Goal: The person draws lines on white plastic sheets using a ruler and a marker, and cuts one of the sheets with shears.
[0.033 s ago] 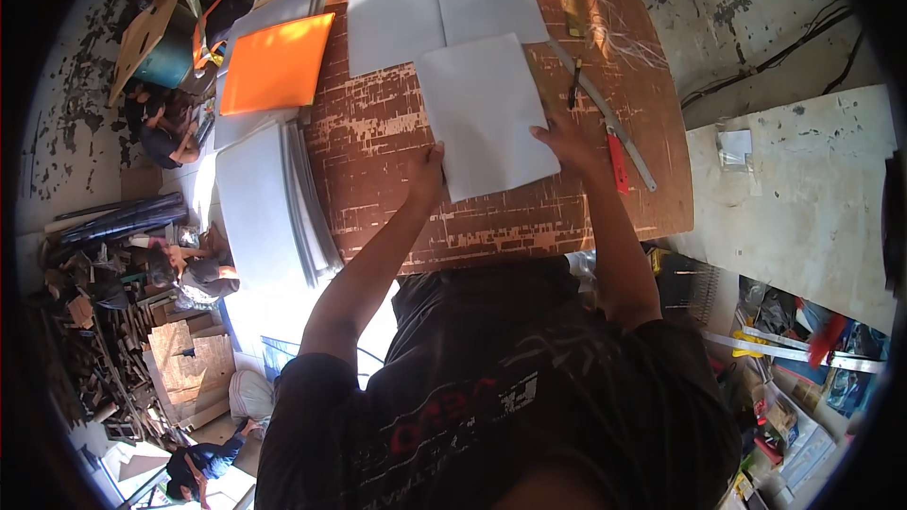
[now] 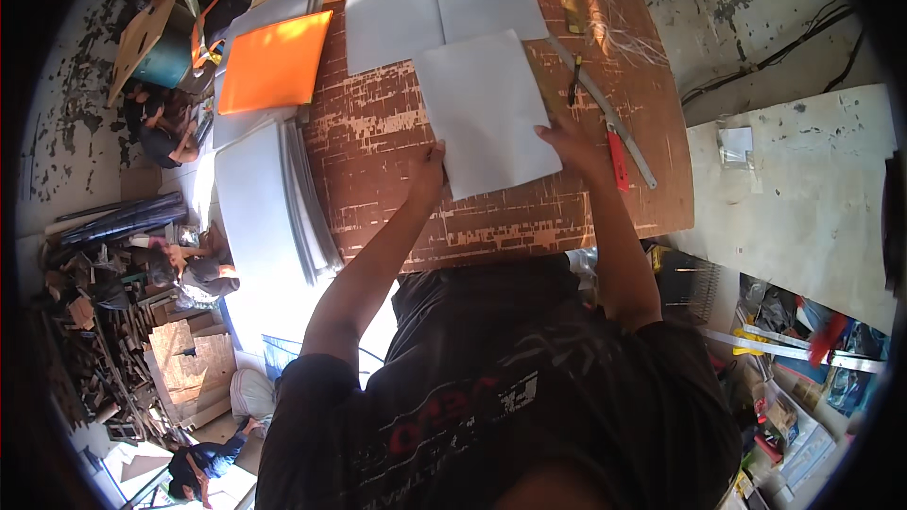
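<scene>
A pale grey rectangular sheet [image 2: 487, 118] is between my two hands over the brown worktable [image 2: 368, 165]. My left hand [image 2: 430, 170] is closed on its left edge, near the lower corner. On the opposite edge, my right hand [image 2: 572, 148] grips with the thumb on top and the other fingers mostly hidden. Whether it is one sheet or several stacked together, I cannot tell. Its far end overlaps a larger grey sheet [image 2: 392, 24] with a line down the middle, lying flat on the table.
Left of the table lie an orange folder-like sheet [image 2: 274, 64] and a stack of grey sheets [image 2: 255, 198]. At right are a red-handled cutter [image 2: 618, 159], a long metal ruler [image 2: 619, 118], a small black tool [image 2: 574, 80] and loose pale threads [image 2: 624, 38]. Other people [image 2: 175, 137] sit farther left.
</scene>
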Tool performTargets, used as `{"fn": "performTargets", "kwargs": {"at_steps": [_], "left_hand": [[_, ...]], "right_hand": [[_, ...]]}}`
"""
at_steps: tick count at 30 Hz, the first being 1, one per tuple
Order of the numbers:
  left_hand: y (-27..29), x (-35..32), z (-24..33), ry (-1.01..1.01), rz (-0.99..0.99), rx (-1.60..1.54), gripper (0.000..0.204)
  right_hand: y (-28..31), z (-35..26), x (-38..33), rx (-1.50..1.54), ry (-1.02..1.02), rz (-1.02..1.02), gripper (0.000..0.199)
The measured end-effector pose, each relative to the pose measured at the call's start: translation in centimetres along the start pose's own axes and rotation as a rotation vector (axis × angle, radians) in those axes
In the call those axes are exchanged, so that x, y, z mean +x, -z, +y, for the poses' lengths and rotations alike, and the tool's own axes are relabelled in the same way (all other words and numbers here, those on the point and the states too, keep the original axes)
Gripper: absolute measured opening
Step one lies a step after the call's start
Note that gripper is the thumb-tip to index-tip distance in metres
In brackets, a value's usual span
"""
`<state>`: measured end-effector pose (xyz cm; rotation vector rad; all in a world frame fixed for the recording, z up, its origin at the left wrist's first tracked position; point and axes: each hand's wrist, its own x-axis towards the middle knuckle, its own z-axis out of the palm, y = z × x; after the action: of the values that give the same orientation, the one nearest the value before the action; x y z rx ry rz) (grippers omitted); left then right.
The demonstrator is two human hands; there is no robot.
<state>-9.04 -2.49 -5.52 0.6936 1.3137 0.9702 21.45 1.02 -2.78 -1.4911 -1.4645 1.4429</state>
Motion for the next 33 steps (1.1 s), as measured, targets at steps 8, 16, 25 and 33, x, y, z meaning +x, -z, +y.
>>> {"fn": "performTargets", "kwargs": {"at_steps": [8,16,25,33], "left_hand": [[-2.9,-3.1,1.5,0.219,0.024,-0.363,0.032],[-5.3,-3.2,2.2,0.311,-0.011,-0.498,0.033],[-6.2,-3.2,3.0,0.341,0.010,-0.576,0.035],[-6.3,-3.4,3.0,0.338,-0.015,-0.566,0.034]], "right_hand": [[-4.1,0.5,-10.1,1.264,-0.235,-0.021,0.047],[-8.6,-4.3,-12.8,0.869,-0.055,-0.110,0.038],[-10.0,-5.1,-11.1,0.783,0.041,-0.014,0.024],[-10.2,-4.7,-10.8,0.764,0.026,0.006,0.019]]}}
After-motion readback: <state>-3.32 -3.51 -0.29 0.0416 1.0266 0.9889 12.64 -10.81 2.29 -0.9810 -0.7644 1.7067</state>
